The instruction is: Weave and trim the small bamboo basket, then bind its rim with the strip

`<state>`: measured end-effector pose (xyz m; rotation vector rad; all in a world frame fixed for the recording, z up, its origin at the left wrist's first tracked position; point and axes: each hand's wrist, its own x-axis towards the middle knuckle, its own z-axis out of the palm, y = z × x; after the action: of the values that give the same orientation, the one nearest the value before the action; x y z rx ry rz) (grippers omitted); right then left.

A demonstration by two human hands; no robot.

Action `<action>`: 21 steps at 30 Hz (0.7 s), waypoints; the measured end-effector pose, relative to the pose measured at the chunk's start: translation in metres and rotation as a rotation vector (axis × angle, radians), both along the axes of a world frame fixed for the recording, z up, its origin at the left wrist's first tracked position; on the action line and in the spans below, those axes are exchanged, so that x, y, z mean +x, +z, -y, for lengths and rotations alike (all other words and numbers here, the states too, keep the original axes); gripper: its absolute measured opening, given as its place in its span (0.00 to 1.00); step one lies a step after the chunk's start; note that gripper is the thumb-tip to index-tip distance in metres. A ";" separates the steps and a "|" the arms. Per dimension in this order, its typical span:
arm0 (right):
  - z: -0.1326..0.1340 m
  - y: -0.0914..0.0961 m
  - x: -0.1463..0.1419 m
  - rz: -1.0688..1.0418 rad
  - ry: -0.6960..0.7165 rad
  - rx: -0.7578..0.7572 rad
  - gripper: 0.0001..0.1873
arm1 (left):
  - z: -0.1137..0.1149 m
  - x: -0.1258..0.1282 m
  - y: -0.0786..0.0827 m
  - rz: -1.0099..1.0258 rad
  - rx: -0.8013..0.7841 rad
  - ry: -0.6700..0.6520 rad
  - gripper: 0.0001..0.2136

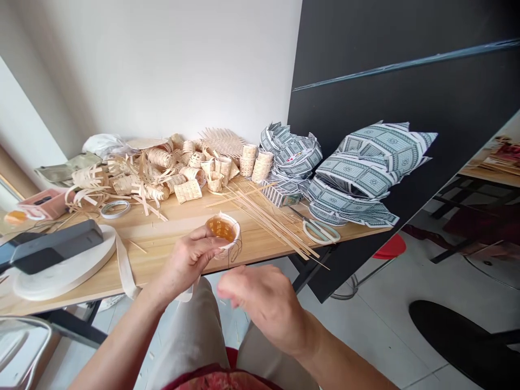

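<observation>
My left hand (192, 259) is closed round a small round woven cup (224, 230) with a white rim and an amber inside, held over the table's front edge. A white strip trails from it down past my wrist. My right hand (264, 300) hovers just below and to the right of the cup, fingers curled together; what they pinch, if anything, is hidden. Both hands are above my lap.
The wooden table (170, 244) carries a pile of small woven baskets (174, 170), thin bamboo sticks (272, 216), scissors (320, 230), folded patterned-paper pieces (357, 173), a tape roll (116, 208), a big white tape reel (65, 268) and a dark device (52, 246). A red stool (390, 246) stands at right.
</observation>
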<state>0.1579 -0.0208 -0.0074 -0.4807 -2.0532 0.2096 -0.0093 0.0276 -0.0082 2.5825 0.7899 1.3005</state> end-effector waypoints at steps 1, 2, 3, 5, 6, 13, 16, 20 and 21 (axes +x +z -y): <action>-0.002 -0.003 0.001 -0.029 -0.008 -0.051 0.11 | 0.001 0.000 -0.001 -0.005 0.006 0.036 0.10; -0.004 -0.007 0.001 -0.066 -0.047 -0.111 0.11 | 0.001 -0.001 -0.003 -0.007 0.014 0.072 0.10; -0.006 -0.010 0.002 -0.090 -0.092 -0.170 0.12 | 0.001 -0.001 -0.005 -0.005 0.024 0.110 0.10; -0.007 -0.017 0.002 -0.152 -0.147 -0.296 0.16 | 0.001 -0.002 -0.010 -0.004 0.047 0.185 0.10; -0.007 -0.020 0.002 -0.212 -0.148 -0.372 0.17 | 0.001 -0.001 -0.013 -0.005 0.063 0.217 0.10; -0.016 -0.033 0.004 -0.898 0.327 -1.120 0.15 | 0.003 0.012 -0.029 -0.027 0.226 0.361 0.10; -0.021 -0.038 0.008 -1.097 0.365 -1.252 0.16 | 0.004 0.018 -0.033 -0.031 0.269 0.417 0.10; -0.023 -0.043 0.010 -1.171 0.328 -1.233 0.12 | 0.003 0.024 -0.039 -0.026 0.275 0.446 0.10; -0.023 -0.043 0.009 -1.166 0.326 -1.228 0.12 | 0.003 0.026 -0.040 -0.021 0.269 0.441 0.10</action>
<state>0.1670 0.0020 -0.0505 -0.5206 -0.6418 1.5667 0.0168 0.0248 -0.0481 2.7262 1.3313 1.5923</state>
